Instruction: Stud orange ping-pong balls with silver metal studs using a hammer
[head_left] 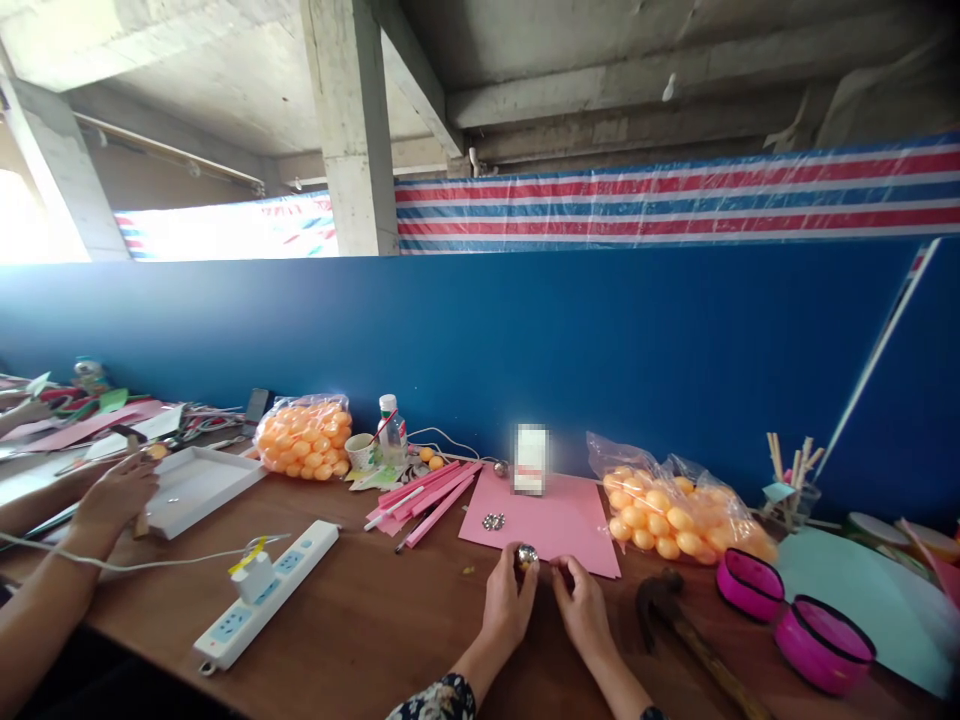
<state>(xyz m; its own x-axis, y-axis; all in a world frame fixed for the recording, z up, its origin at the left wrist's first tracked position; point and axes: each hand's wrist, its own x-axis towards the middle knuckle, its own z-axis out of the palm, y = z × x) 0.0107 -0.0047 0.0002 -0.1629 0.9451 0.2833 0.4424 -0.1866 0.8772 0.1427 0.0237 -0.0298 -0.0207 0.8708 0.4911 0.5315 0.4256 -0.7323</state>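
My left hand [511,595] grips a shiny silver ball [526,555] between thumb and fingers, just above the near edge of the pink paper. Close beside it on the right, my right hand [581,603] has its thumb and fingertips pinched together. What they hold, if anything, is too small to make out. A cluster of small shiny silver pieces [493,521] lies on the pink paper [570,535] beyond my hands. Another small round metallic ball [500,467] sits at the paper's far edge, left of a blurred white box [532,460].
Right of my hands lie a hammer [686,625], bagged orange balls [660,510] and magenta bands [823,645]. Pink strips [431,500], another bag of orange balls [306,437] and a power strip [277,590] are leftward. A co-worker's hand [120,492] works beside a white tray [202,490].
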